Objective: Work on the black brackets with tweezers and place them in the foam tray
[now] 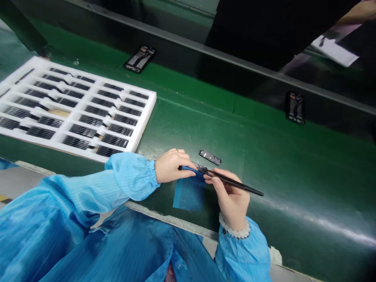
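Observation:
My left hand [174, 165] is closed on a small dark phone part with a blue edge [189, 168], held between thumb and fingers. My right hand [232, 192] grips black tweezers [241, 185] like a pen; their tip end meets the part near my left fingertips. What the tips touch there is too small to make out. Under both hands lies a blue sheet [190, 194] with rows of small dots. A similar slim black part [210, 157] rests on the green bench just beyond my fingers.
To the left sits a white foam tray [154, 98] with many black flex-cable parts in its slots. Farther back lie two phone frames, one at the left [140, 58] and one at the right [295, 108]. A metal rail [188, 44] crosses behind; another person's arm [357, 13] shows at upper right.

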Available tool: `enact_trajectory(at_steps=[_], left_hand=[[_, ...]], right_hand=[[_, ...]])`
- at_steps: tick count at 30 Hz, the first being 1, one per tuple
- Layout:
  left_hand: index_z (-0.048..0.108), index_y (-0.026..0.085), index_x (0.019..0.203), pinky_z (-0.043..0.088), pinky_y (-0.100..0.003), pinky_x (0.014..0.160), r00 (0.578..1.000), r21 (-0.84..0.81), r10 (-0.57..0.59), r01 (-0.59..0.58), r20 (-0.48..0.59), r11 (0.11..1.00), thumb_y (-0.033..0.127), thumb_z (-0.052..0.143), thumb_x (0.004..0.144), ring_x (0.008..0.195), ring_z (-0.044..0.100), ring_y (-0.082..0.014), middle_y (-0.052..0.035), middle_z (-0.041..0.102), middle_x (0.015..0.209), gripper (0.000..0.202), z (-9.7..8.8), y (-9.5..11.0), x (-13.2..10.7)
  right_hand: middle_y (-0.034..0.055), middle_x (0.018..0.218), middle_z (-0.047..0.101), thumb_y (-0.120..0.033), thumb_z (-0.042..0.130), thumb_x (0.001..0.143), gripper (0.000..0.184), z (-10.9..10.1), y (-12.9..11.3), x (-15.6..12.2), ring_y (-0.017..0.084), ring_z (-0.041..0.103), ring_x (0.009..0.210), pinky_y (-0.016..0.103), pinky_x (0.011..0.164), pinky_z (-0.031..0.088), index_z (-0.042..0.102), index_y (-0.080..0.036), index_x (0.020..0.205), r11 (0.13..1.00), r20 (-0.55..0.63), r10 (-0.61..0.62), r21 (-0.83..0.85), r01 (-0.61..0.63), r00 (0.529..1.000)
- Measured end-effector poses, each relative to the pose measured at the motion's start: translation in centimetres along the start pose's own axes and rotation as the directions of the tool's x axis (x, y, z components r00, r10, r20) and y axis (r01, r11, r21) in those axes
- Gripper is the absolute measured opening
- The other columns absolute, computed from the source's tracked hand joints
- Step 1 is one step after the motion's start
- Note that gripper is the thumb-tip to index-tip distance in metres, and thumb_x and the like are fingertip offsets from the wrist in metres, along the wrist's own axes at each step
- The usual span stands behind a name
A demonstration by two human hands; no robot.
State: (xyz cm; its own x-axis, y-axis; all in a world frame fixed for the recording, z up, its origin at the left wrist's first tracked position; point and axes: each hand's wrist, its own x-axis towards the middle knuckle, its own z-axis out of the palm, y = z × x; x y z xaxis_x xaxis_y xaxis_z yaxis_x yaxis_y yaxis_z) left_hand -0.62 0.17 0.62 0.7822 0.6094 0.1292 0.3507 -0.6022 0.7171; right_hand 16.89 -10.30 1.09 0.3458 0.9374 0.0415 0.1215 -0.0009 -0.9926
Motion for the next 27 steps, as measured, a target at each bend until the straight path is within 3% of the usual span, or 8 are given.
enact_trajectory(at_steps=[12,27], left_hand=[[0.072,0.022,0.082,0.03,-0.027,0.068,1.0,0.03,0.012,-0.013,0.019,0.999,0.027,0.063,0.082,0.074,0.055,-0.0117,0.003,0.068,0.072,0.01,-0.24,0.16,-0.04],[0.072,0.024,0.081,0.028,-0.028,0.068,1.0,0.066,0.027,-0.028,0.015,0.997,0.028,0.06,0.083,0.075,0.054,-0.0119,0.0036,0.067,0.07,0.013,-0.2,0.21,-0.15]], right_hand=[[0.0051,0.088,0.073,-0.028,0.067,0.08,0.014,-0.45,-0.06,0.12,0.017,0.071,0.07,0.034,0.07,0.062,0.07,-0.02,0.091,0.994,0.12,-0.002,-0.113,0.016,0.993],[0.0036,0.082,0.074,-0.027,0.066,0.08,0.013,-0.2,-0.18,0.21,0.016,0.071,0.067,0.028,0.063,0.062,0.069,-0.02,0.091,0.997,0.141,0.033,-0.079,-0.022,0.989]])
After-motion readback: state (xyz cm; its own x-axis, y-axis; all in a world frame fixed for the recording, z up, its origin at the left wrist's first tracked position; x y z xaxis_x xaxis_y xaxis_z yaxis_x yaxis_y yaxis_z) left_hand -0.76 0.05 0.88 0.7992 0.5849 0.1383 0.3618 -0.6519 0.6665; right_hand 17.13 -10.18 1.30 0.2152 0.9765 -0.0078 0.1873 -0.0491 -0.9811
